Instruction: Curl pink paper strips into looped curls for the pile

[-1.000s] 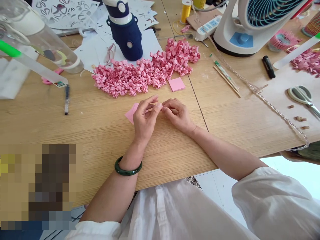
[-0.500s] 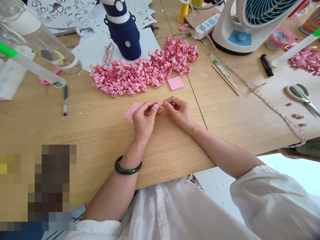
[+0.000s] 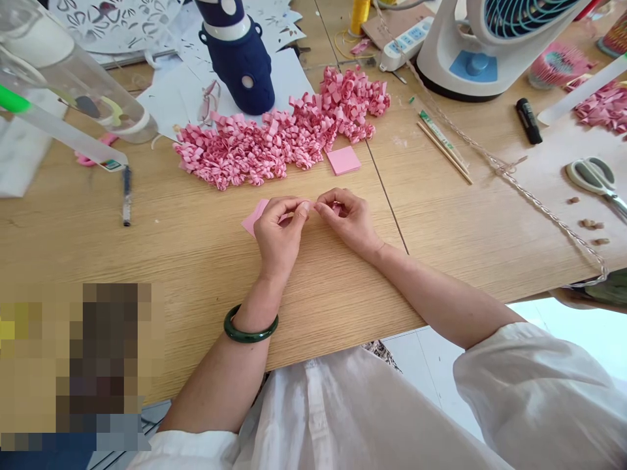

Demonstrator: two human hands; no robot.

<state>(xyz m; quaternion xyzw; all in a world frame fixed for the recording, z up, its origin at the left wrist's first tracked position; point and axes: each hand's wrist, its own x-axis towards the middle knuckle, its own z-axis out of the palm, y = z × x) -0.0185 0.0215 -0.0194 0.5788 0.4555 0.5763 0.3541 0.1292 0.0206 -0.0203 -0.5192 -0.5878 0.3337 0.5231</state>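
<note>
Just above the wooden table (image 3: 206, 254), my left hand (image 3: 280, 228) and my right hand (image 3: 347, 219) face each other, fingertips almost meeting. Both are closed in a pinch on a small strip of pink paper (image 3: 312, 204), mostly hidden by the fingers. Partly under my left hand lies a pink paper sheet (image 3: 253, 217). Beyond my right hand rests a small stack of square pink paper (image 3: 343, 160). Behind it stretches a long heap of curled pink paper pieces (image 3: 255, 149).
A dark blue bottle (image 3: 240, 72) stands behind the heap. To the right are a white fan (image 3: 460, 62), wooden chopsticks (image 3: 445, 153), a twisted cord (image 3: 533, 199), a black marker (image 3: 529, 121) and scissors (image 3: 595, 177). A pen (image 3: 127, 196) and clear jug (image 3: 98, 91) are at left.
My left hand has shifted slightly left and its fingers have closed in more. The gap between the hands is a little wider, and less of the pink strip shows.
</note>
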